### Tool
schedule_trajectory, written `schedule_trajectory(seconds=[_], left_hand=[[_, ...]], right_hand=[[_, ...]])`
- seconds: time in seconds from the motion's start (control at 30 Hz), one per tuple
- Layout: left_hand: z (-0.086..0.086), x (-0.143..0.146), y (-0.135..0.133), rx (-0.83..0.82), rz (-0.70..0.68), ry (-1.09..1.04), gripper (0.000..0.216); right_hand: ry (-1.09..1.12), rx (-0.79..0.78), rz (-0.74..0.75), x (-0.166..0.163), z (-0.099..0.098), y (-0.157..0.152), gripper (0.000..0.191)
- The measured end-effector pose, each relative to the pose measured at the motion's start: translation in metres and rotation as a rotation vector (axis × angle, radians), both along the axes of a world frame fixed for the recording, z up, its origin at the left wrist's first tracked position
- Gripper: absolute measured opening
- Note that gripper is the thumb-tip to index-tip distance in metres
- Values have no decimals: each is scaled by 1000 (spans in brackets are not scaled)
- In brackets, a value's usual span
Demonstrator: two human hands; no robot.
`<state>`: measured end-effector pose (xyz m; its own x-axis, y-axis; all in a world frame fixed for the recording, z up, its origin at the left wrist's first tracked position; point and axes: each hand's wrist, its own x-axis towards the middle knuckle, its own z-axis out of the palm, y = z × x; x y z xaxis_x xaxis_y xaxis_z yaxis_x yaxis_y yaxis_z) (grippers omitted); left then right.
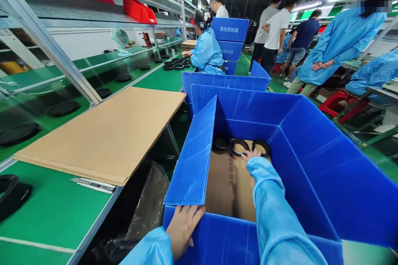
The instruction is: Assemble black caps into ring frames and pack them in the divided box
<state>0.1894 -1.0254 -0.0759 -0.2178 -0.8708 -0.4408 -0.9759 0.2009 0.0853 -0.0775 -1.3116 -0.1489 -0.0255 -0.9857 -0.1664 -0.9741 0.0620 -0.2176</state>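
Observation:
A big blue corrugated plastic box [311,165] stands open in front of me, with a brown cardboard sheet [224,186] lining its floor. Three black rings [239,146] lie in a row at the far end of that floor. My right hand [251,155] reaches deep into the box in a light blue sleeve, its fingers spread and touching the middle ring. My left hand [183,225] rests flat on the near wall of the box, fingers apart, holding nothing.
To the left a green workbench [49,211] carries a stack of cardboard sheets [105,132] and black round parts [12,192]. A clear plastic bag [146,211] hangs between bench and box. Other people in blue coats work beyond more blue boxes [230,29].

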Motion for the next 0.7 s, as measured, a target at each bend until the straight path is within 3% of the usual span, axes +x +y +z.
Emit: schedule_trajectory(seconds=[0.1, 0.2, 0.3, 0.4, 0.53, 0.7], left_hand=[[-12, 4, 2, 24, 32, 54, 85], [-32, 9, 6, -6, 54, 102, 89], [-53, 15, 12, -100, 30, 172, 98], [-67, 20, 18, -119, 44, 220, 92], [-70, 18, 24, -106, 134, 217, 79], [-71, 12, 22, -135, 94, 204, 79]], right_hand=[[30, 0, -155, -8, -28, -17, 44], [42, -39, -280, -6, -48, -30, 52], [32, -50, -370, -3, -59, -44, 63], [6, -6, -410, 1, -63, -55, 68], [-58, 48, -349, 15, -69, -40, 64], [-161, 19, -92, 64, -75, 15, 82]])
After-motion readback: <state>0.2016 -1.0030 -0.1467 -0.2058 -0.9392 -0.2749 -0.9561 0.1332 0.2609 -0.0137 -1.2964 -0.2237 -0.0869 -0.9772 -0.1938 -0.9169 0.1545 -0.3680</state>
